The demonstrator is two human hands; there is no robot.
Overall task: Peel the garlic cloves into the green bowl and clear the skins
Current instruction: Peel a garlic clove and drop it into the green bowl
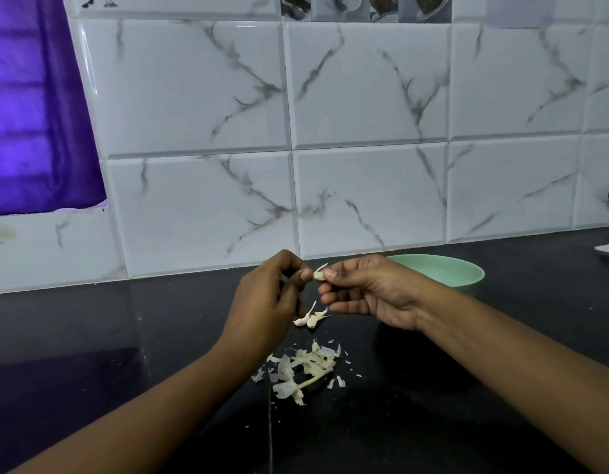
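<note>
One clove (318, 275) is pinched in the right hand (368, 292), between thumb and forefinger. It is apparently nipped by the curled left hand (268, 299) too

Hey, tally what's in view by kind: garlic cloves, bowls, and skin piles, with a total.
Garlic cloves: 3 (held clove, loose cloves)
Bowl: 1
Skin pile: 1
Total: 5
</note>
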